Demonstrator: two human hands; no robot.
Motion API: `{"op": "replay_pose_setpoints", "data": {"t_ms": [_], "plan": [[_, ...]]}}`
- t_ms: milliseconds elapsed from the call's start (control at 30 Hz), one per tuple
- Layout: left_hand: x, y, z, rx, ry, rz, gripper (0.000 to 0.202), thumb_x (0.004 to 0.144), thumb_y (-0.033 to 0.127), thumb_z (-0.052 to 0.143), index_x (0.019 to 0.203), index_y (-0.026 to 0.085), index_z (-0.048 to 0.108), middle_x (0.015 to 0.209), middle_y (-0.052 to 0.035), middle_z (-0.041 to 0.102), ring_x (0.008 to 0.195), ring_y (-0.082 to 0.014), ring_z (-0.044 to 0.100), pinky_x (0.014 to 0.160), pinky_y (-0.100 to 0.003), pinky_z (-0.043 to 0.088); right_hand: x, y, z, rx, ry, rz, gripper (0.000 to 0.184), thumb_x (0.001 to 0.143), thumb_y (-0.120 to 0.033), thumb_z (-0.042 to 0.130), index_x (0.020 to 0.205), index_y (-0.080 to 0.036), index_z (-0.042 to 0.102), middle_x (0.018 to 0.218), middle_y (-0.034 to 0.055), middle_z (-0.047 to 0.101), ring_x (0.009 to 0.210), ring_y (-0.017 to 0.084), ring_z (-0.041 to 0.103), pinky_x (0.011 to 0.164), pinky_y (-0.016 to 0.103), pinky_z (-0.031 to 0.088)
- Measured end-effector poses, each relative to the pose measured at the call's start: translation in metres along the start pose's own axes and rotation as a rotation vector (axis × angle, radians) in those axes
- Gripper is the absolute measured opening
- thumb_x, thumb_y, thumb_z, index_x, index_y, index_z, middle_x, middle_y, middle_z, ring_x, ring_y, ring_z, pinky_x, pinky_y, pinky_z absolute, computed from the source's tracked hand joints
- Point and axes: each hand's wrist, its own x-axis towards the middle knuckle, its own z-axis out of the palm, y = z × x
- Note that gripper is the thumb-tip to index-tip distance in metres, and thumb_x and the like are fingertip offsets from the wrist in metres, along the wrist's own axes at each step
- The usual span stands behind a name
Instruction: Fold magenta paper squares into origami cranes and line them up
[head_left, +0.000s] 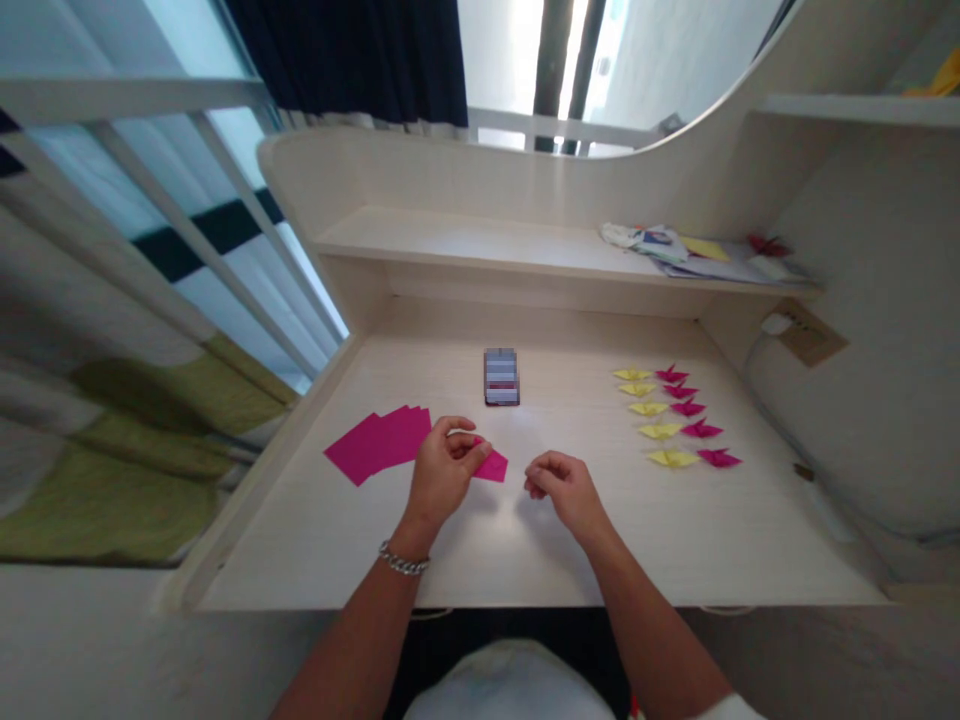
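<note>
My left hand (444, 470) pinches a small folded piece of pink paper (493, 466) between thumb and fingers, just above the desk. Part of the paper is hidden behind the fingers. To the right of it, my right hand (561, 487) is apart from the paper, its fingers curled and thumb against them, with nothing visible in its grip. Several flat pink paper sheets (379, 445) lie fanned out beside my left hand. On the right side of the desk stand a column of yellow origami cranes (660, 431) and a column of pink origami cranes (701, 429).
A phone (502, 377) with a lit screen lies on the white desk (300, 560) beyond my hands. Papers (675, 250) rest on the raised shelf (465, 240) at the back. A cable (780, 420) runs along the right wall. White railing bars (180, 225) rise at the left.
</note>
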Motion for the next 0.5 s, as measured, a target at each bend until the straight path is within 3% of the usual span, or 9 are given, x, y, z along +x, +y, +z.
{"op": "replay_pose_setpoints", "data": {"t_ms": [67, 200, 367, 500], "plan": [[-0.004, -0.001, 0.006, -0.004, -0.054, 0.003, 0.036, 0.068, 0.024, 0.072, 0.096, 0.018, 0.051, 0.069, 0.0017, 0.064, 0.061, -0.0122, 0.061, 0.056, -0.021, 0.046, 0.002, -0.003, 0.004, 0.009, -0.024, -0.057, 0.016, 0.075, -0.032, 0.060, 0.077, -0.017, 0.063, 0.064, 0.0016, 0.062, 0.055, 0.013, 0.053, 0.055, 0.025, 0.042], [-0.013, 0.000, 0.010, 0.075, -0.187, 0.023, 0.029, 0.073, 0.022, 0.066, 0.100, 0.018, 0.055, 0.071, 0.0001, 0.065, 0.064, -0.0125, 0.061, 0.058, -0.021, 0.046, 0.004, -0.007, 0.006, -0.161, -0.009, -0.104, 0.016, 0.076, -0.032, 0.060, 0.073, -0.017, 0.061, 0.061, -0.0011, 0.057, 0.057, 0.012, 0.049, 0.054, 0.023, 0.038], [-0.015, 0.006, -0.001, 0.255, -0.468, 0.050, 0.016, 0.072, 0.014, 0.060, 0.088, 0.017, 0.065, 0.076, -0.0034, 0.069, 0.070, -0.0150, 0.064, 0.065, -0.025, 0.048, -0.001, -0.012, -0.003, -0.381, -0.164, -0.114, 0.011, 0.076, -0.026, 0.057, 0.074, -0.017, 0.064, 0.060, -0.0021, 0.057, 0.055, 0.011, 0.047, 0.052, 0.022, 0.035], [-0.007, 0.004, -0.013, 0.188, -0.523, -0.061, 0.018, 0.069, 0.010, 0.059, 0.085, 0.016, 0.062, 0.069, -0.0017, 0.067, 0.063, -0.0138, 0.062, 0.060, -0.024, 0.047, 0.000, -0.017, -0.016, -0.323, -0.212, -0.048, 0.010, 0.073, -0.024, 0.059, 0.069, -0.016, 0.063, 0.057, -0.0025, 0.056, 0.053, 0.010, 0.046, 0.050, 0.022, 0.033]]}}
